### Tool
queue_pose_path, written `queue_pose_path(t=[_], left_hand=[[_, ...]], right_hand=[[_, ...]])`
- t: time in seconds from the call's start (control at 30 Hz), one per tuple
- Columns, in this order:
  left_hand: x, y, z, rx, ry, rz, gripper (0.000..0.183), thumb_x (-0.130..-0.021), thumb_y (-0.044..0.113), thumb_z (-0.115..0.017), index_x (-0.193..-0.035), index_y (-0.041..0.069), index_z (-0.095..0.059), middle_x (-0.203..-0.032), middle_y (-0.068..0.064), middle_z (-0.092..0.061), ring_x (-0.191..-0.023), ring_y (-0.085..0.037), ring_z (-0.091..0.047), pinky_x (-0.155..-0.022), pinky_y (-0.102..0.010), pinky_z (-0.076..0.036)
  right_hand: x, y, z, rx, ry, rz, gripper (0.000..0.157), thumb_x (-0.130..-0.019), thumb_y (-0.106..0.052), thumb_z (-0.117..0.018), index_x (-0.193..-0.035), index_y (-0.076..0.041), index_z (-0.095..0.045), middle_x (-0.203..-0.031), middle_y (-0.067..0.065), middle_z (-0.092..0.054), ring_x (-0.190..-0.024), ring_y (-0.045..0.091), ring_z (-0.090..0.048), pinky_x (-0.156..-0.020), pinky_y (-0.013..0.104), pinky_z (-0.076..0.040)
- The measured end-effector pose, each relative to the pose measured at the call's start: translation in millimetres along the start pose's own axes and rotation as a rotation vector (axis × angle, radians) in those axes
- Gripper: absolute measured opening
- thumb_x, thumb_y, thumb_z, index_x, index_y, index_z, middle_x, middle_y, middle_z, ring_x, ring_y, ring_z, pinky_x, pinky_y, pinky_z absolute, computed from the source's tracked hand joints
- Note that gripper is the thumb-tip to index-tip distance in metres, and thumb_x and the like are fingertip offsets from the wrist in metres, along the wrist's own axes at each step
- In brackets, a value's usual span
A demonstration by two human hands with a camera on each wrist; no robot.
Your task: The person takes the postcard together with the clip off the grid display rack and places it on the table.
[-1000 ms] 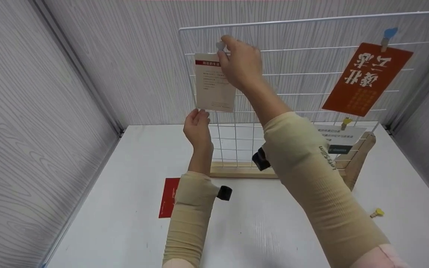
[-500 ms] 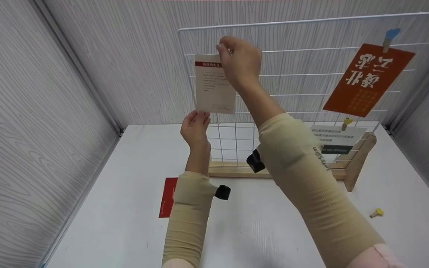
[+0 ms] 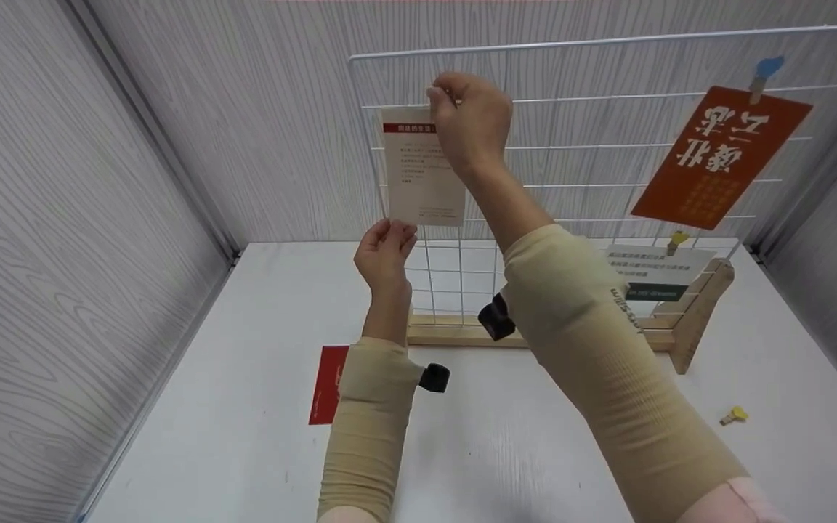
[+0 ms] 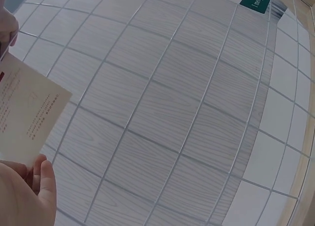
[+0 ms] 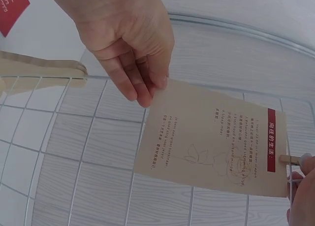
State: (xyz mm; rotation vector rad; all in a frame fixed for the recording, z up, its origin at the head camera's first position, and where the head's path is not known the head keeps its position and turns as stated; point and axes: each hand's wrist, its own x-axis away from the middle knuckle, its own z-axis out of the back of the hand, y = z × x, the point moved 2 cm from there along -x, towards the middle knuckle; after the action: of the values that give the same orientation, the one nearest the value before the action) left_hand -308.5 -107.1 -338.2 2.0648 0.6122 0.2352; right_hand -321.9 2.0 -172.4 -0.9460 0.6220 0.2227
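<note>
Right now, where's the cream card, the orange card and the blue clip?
Cream card (image 3: pixel 422 174), head view: middle of its face.
Orange card (image 3: pixel 720 160), head view: middle of its front.
Blue clip (image 3: pixel 769 67), head view: its blue top.

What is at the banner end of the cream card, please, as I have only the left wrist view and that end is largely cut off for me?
Observer: In the right wrist view, a wooden clip overlaps the edge of the cream card beside its red banner.

Operator: Thank you. Could you tell me whether a loose clip lies on the table?

Observer: Yes, the head view shows a yellow-topped clip lying there, out to the right of the person's right sleeve.

Operator: And what is above the card with the green band, please?

Observer: In the head view, an orange-red card hangs above it from a blue-topped clip.
</note>
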Motion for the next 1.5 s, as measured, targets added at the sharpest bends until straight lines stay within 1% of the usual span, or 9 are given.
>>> queue_pose_path(t=[0.1,0.23,0.33,0.5,0.7,0.83,1.0,1.27,1.5], left_hand=[[0.4,-1.8,2.0,0.005,-0.003,0.013,0.018,-0.082,0.001,-0.056,-0.098,-0.007,-0.057,-0.084,-0.016,-0.060,-0.077,-0.022,-0.061,-0.071,-0.028,-0.049],[0.3,-5.0,3.4,0.020,-0.007,0.046,0.021,-0.081,0.000,-0.057,-0.100,-0.007,-0.057,-0.085,-0.017,-0.061,-0.078,-0.022,-0.061,-0.071,-0.028,-0.049],[-0.7,-6.8,3.9,0.037,-0.008,0.066,0.022,-0.080,0.000,-0.058,-0.101,-0.008,-0.057,-0.083,-0.016,-0.061,-0.076,-0.021,-0.062,-0.071,-0.029,-0.049],[-2.4,-7.4,3.7,0.046,-0.029,0.063,0.022,-0.080,0.001,-0.058,-0.099,-0.008,-0.058,-0.080,-0.015,-0.062,-0.074,-0.022,-0.062,-0.071,-0.030,-0.049],[-1.6,-6.3,6.1,0.041,-0.058,0.068,0.021,-0.080,0.002,-0.058,-0.099,-0.007,-0.059,-0.083,-0.016,-0.062,-0.078,-0.023,-0.061,-0.072,-0.030,-0.048],[-2.0,-6.3,9.3,0.068,-0.073,0.075,0.022,-0.080,0.002,-0.058,-0.100,-0.007,-0.058,-0.084,-0.016,-0.061,-0.079,-0.023,-0.061,-0.073,-0.030,-0.048],[-2.8,-6.3,11.7,0.104,-0.095,0.053,0.021,-0.081,0.001,-0.057,-0.099,-0.009,-0.058,-0.082,-0.016,-0.061,-0.078,-0.024,-0.061,-0.074,-0.033,-0.048],[-2.0,-5.3,15.7,0.098,-0.098,0.048,0.019,-0.081,-0.001,-0.056,-0.098,-0.010,-0.058,-0.078,-0.014,-0.062,-0.075,-0.023,-0.062,-0.073,-0.033,-0.048],[-0.2,-6.4,21.7,0.115,-0.121,0.060,0.018,-0.080,-0.002,-0.057,-0.096,-0.010,-0.058,-0.077,-0.015,-0.062,-0.075,-0.023,-0.062,-0.074,-0.034,-0.047]], right_hand=[[1.1,1.5,-2.3,-0.018,0.021,0.030,0.015,-0.087,-0.016,-0.052,-0.086,-0.008,-0.065,-0.083,-0.002,-0.061,-0.074,0.005,-0.051,-0.065,0.016,-0.039],[1.8,3.8,-4.5,-0.014,0.072,0.066,0.014,-0.085,-0.014,-0.054,-0.082,-0.007,-0.065,-0.078,-0.001,-0.060,-0.069,0.004,-0.050,-0.062,0.014,-0.038],[2.1,4.9,-5.6,-0.019,0.102,0.074,0.014,-0.085,-0.014,-0.054,-0.080,-0.007,-0.065,-0.076,-0.001,-0.060,-0.067,0.003,-0.049,-0.060,0.014,-0.037],[2.5,5.2,-6.3,-0.042,0.131,0.073,0.014,-0.086,-0.015,-0.054,-0.082,-0.007,-0.064,-0.077,-0.001,-0.060,-0.068,0.004,-0.049,-0.061,0.014,-0.036],[3.4,5.5,-5.4,-0.064,0.169,0.095,0.013,-0.085,-0.015,-0.054,-0.080,-0.006,-0.063,-0.076,-0.001,-0.059,-0.068,0.005,-0.049,-0.064,0.016,-0.038],[3.2,7.0,-4.6,-0.094,0.174,0.085,0.013,-0.085,-0.014,-0.055,-0.080,-0.006,-0.063,-0.076,-0.001,-0.059,-0.069,0.005,-0.048,-0.065,0.016,-0.038],[3.0,7.6,-3.1,-0.105,0.171,0.078,0.014,-0.086,-0.014,-0.053,-0.080,-0.006,-0.063,-0.078,0.000,-0.059,-0.071,0.005,-0.049,-0.066,0.015,-0.037],[3.9,7.6,-1.8,-0.115,0.165,0.080,0.013,-0.086,-0.014,-0.053,-0.082,-0.005,-0.062,-0.078,0.000,-0.058,-0.072,0.004,-0.047,-0.067,0.013,-0.037],[5.3,7.4,-0.7,-0.142,0.157,0.077,0.014,-0.087,-0.013,-0.051,-0.084,-0.004,-0.062,-0.078,-0.001,-0.056,-0.072,0.005,-0.047,-0.066,0.013,-0.036]])
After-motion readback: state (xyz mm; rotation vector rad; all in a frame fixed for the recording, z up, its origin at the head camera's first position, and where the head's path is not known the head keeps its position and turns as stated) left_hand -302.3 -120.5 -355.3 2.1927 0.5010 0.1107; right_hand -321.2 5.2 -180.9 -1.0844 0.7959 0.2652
